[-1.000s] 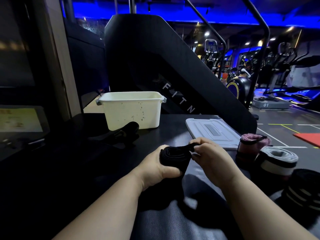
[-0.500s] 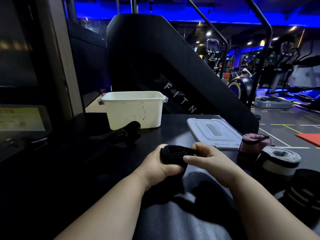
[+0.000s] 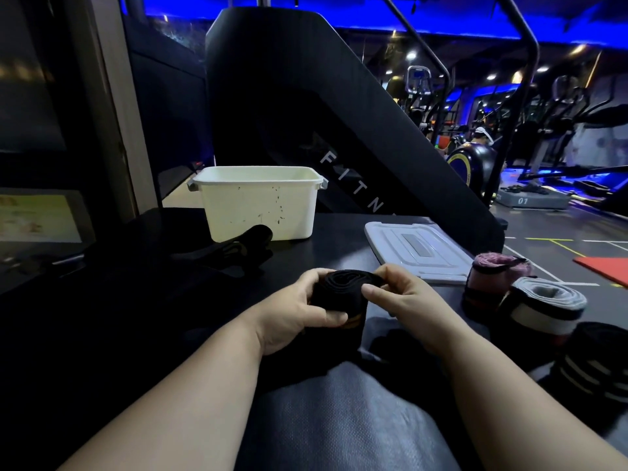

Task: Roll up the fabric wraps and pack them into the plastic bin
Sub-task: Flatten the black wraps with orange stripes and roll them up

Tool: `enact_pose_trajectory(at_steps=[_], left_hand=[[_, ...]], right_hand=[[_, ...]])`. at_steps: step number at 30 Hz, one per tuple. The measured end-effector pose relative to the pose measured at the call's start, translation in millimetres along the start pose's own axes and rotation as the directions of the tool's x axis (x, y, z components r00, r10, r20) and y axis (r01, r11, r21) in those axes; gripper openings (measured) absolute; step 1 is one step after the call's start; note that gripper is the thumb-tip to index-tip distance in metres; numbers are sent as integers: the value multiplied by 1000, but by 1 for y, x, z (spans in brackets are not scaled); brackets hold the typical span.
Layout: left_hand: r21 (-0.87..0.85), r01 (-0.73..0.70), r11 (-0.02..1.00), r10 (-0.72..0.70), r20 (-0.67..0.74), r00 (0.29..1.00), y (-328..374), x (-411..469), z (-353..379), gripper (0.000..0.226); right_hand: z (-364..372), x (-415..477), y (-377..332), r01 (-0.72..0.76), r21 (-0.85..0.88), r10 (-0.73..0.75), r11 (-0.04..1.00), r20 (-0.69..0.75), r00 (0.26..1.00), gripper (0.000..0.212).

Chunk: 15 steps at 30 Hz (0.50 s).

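A black fabric wrap (image 3: 341, 289), rolled into a thick coil, stands upright between my hands above the dark table. My left hand (image 3: 295, 311) grips its left side, thumb across the front. My right hand (image 3: 404, 300) pinches its right edge with fingers and thumb. The white plastic bin (image 3: 261, 212) stands open at the back of the table. Its grey lid (image 3: 414, 249) lies flat to the right. Another black wrap (image 3: 244, 248) lies loose in front of the bin. Rolled wraps sit at the right: a pink one (image 3: 492, 270), a grey-and-white one (image 3: 543, 307) and a dark striped one (image 3: 598, 362).
A large black stair machine (image 3: 306, 113) rises behind the bin. A pillar (image 3: 112, 107) stands at the left. Gym machines and a red mat (image 3: 605, 266) lie across the floor at the right, beyond the table's edge.
The loose tail my right hand held beside the coil is now wound in. My right hand has closed in against the roll, which looks thicker and more upright.
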<state>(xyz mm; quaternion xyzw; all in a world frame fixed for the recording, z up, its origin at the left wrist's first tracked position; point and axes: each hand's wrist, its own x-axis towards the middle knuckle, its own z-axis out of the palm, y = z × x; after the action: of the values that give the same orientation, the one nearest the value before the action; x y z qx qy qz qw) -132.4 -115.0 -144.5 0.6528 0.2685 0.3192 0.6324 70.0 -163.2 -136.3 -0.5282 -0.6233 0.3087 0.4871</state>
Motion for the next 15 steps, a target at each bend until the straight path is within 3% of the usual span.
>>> enact_pose_trajectory(at_steps=[5,10,15], left_hand=[[83,-20,996,21,-1,1000,3,-3,2,69],[219,-56,974,73,-69,995,5,-5,6,72],[269,-103,958,133,-98,986,-1,-2,6,101]], right_hand=[[0,-1,1,25,5,-26,1000,26,999,25],[-3,-2,4,50,92,-60,995,117,991,12],[-6,-3,1,40,149,-68,988,188,980,45]])
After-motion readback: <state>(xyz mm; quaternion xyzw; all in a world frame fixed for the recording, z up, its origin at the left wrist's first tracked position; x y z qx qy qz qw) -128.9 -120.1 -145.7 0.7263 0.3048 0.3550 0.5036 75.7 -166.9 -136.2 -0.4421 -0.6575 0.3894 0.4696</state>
